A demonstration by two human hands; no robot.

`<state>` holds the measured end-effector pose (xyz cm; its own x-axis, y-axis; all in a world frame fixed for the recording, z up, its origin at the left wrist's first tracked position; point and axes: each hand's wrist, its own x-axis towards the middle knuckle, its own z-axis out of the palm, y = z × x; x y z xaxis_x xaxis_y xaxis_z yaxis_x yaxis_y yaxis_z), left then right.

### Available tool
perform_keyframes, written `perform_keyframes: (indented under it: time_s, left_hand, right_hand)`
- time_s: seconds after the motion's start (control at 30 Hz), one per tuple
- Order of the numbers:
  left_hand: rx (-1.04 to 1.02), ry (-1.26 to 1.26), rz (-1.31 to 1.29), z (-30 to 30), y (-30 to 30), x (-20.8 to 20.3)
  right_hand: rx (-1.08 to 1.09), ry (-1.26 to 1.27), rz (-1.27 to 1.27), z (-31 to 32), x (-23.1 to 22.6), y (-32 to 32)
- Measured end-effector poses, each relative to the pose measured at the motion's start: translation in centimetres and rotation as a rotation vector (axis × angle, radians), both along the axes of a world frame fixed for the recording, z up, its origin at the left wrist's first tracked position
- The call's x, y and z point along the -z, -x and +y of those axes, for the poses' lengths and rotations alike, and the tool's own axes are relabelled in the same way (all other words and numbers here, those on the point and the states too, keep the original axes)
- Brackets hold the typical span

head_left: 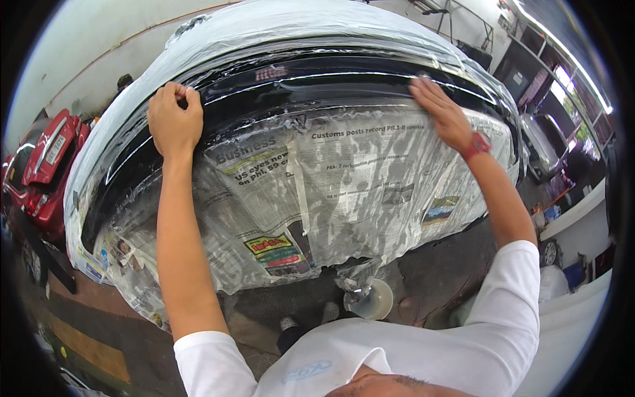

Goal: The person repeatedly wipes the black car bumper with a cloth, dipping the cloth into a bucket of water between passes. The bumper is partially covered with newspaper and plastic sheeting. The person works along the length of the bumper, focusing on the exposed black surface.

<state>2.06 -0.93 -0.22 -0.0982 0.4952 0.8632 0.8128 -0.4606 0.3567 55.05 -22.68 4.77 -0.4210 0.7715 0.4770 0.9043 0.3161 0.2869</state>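
Observation:
A glossy black car panel (311, 73) curves across the view, wet-looking along its lower edge. Newspaper masking (357, 178), wrinkled under clear plastic film, covers the area below it. My left hand (175, 120) is at the panel's left part, fingers curled in and thumb near the forefinger; what they hold, if anything, is hidden. My right hand (444, 116) lies flat on the right part of the panel, fingers stretched out over its lower edge. A red band (476, 144) circles my right wrist.
White sheeting (278, 20) covers the car beyond the panel. On the floor below stands a pale bucket (374, 301), with crumpled plastic (357, 281) hanging over it. A red car (46, 165) is at the left, a silver car (546, 145) at the right.

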Motion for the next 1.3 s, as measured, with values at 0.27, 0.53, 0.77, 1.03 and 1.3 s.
perform_keyframes:
  time_s: [0.27, 0.53, 0.77, 1.03, 1.3]
  left_hand:
    - [-0.004, 0.026, -0.014, 0.2, 1.0, 0.2]
    - [-0.017, 0.024, -0.006, 0.4, -0.7, 0.0]
    - [-0.018, 0.055, -0.02, 0.8, 1.3, 0.6]
    - [-0.024, -0.023, -0.022, 0.8, -0.9, 0.5]
    - [0.014, 0.024, -0.049, 0.7, 1.8, 0.5]
  right_hand:
    - [-0.464, 0.122, -0.138, 10.0, -0.2, 17.1]
    - [-0.175, 0.152, -0.348, 2.2, -3.5, 0.7]
    - [-0.613, 0.118, -0.318, 11.8, -2.1, 18.0]
    - [-0.355, 0.115, -0.404, 6.7, -3.8, 7.6]
    - [-0.61, 0.128, -0.347, 12.7, -2.0, 19.4]
